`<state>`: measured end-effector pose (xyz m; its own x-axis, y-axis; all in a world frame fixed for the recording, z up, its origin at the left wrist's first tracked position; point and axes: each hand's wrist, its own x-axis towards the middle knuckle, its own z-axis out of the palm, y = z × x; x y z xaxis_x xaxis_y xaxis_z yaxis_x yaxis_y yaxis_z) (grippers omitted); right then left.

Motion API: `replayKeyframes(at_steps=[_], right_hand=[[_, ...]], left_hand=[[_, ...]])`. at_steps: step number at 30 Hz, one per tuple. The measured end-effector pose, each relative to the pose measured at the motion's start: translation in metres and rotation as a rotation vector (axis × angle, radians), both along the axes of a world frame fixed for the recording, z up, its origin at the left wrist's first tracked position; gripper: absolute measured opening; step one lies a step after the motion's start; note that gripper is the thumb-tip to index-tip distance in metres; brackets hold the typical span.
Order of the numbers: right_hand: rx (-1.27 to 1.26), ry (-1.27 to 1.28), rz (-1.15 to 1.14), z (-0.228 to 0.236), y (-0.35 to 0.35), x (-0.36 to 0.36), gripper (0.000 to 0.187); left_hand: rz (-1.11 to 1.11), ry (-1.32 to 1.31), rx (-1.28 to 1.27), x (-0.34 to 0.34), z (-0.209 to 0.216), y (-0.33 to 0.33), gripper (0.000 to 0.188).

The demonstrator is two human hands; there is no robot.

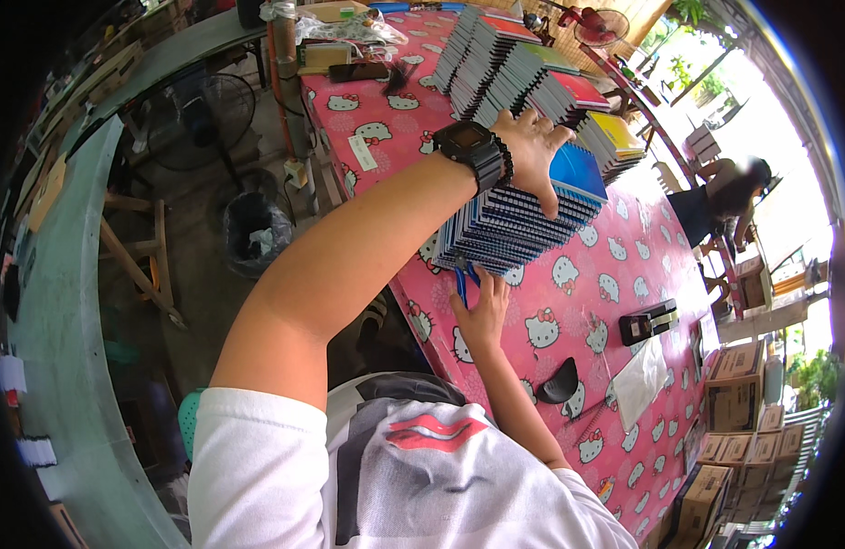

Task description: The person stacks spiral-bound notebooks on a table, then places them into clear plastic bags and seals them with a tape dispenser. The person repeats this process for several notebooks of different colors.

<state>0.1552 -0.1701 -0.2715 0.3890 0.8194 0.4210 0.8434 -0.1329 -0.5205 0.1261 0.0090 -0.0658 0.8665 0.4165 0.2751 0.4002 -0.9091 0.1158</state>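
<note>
My left hand, with a black watch and a dark beaded bracelet at its wrist, lies across a stack of blue-covered spiral notebooks. Its fingers are spread and the thumb reaches down over the wire-bound side. Below the lower corner of the stack, my right hand is closed around blue-handled pliers. The jaws of the pliers touch or nearly touch the bindings; I cannot tell which. The pink patterned tablecloth lies under the notebooks.
More notebook stacks with red and yellow covers stand beyond. A black hole punch, a dark curved object and a clear plastic sheet lie at right. Left of the table is a lined bin. Cardboard boxes and a person are farther right.
</note>
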Motion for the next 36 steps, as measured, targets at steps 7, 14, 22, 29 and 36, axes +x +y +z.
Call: replayKeyframes(at_steps=[7, 14, 22, 29, 36], right_hand=[[0.036, 0.594, 0.158, -0.018, -0.001, 0.011, 0.034], [-0.176, 1.391, 0.187, -0.027, -0.005, 0.019, 0.034], [-0.034, 0.063, 0.025, -0.006, -0.006, -0.003, 0.057], [-0.014, 0.124, 0.067, -0.007, -0.001, -0.002, 0.057], [0.057, 0.091, 0.052, -0.018, -0.006, -0.001, 0.058]], left_hand=[[-0.015, -0.04, 0.009, 0.002, -0.002, 0.0, 0.11], [-0.011, -0.005, -0.003, 0.0, 0.002, -0.003, 0.111], [-0.002, -0.006, -0.008, -0.001, 0.001, 0.0, 0.112], [-0.001, -0.002, -0.022, 0.0, 0.001, -0.001, 0.113], [0.002, -0.011, -0.009, 0.0, 0.0, -0.002, 0.112]])
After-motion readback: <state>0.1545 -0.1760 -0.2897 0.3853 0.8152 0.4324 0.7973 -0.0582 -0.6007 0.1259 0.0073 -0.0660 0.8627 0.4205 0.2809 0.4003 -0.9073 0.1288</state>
